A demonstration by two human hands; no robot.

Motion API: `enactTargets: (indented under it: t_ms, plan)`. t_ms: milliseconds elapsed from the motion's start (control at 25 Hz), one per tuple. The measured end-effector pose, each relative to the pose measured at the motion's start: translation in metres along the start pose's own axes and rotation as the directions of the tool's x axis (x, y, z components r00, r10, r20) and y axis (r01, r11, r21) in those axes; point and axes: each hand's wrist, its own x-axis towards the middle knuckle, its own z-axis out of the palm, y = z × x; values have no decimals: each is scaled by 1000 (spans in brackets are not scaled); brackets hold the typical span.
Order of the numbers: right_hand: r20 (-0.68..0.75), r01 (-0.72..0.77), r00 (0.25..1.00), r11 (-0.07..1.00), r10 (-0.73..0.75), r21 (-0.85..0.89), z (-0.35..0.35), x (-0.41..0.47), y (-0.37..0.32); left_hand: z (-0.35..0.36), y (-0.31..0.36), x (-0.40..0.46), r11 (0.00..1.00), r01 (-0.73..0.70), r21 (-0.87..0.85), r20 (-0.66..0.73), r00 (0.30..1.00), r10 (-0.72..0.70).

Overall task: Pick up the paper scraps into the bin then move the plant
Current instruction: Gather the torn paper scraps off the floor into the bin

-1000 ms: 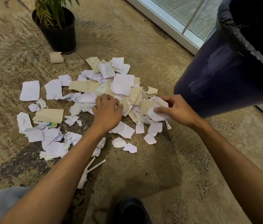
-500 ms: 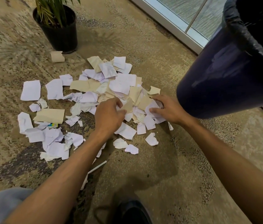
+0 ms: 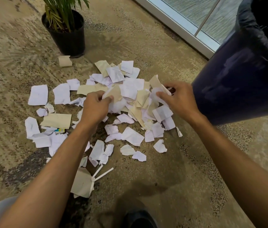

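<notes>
Several white and tan paper scraps (image 3: 130, 89) lie heaped and scattered on the patterned carpet. My left hand (image 3: 95, 107) grips a bunch of scraps at the left side of the heap, lifted a little off the floor. My right hand (image 3: 177, 99) holds tan and white scraps at the heap's right side, close to the dark blue bin (image 3: 238, 79). The bin stands at the right with a black liner over its rim. A green plant in a black pot (image 3: 67, 35) stands at the back left, apart from both hands.
A glass wall with a metal floor frame (image 3: 176, 22) runs along the back right behind the bin. A rolled tan piece (image 3: 65, 61) lies beside the pot. White paper sticks (image 3: 102, 174) lie near my left forearm. My black shoe (image 3: 138, 219) is at the bottom.
Both hands have closed on scraps and raised them off the heap. The view has shifted, so the pile and pot sit lower in the frame.
</notes>
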Motion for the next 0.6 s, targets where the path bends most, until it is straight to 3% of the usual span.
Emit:
enactTargets:
  t_ms: [80,200,280,400,600]
  plan:
    - [-6,61,998,980,-63,-192,15,7,-2,7,-7,4,979,-46,200,-37,998,55]
    - [156,122,985,932,-72,-342,42,8,-5,17,-17,5,907,-104,408,3,994,112]
    - [228,151,972,906,-63,-394,54,6,-6,21,-21,4,884,-135,448,24,990,139]
    - [219,188,972,855,-90,-484,62,1,-6,22,-20,1,885,-158,438,-25,982,188]
    - [172,192,978,828,-117,-527,54,-6,-12,8,-11,2,938,-76,339,-61,993,102]
